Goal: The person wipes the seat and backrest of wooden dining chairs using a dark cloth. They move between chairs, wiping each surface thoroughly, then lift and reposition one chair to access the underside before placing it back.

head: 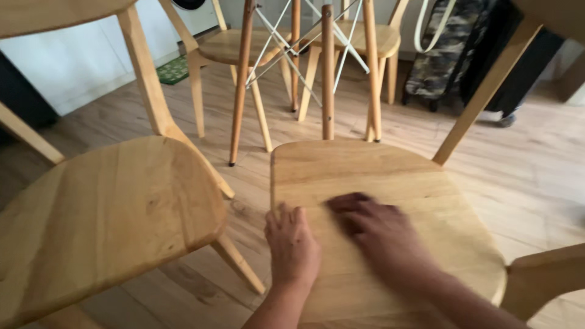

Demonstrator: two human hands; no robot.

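I see the wooden chair seat (390,201) in the middle of the view on the plank floor (536,164), with my left hand (292,247) resting at its near left edge, fingers (283,214) together and hooked lightly over the rim, gripping nothing else. My right hand (378,228) lies flat and spread on the seat's middle, blurred, holding nothing that I can make out. To do this well I judge the left hand should steady that edge while the right keeps even palm contact; a second wooden chair (116,213) stands just beside on the left.
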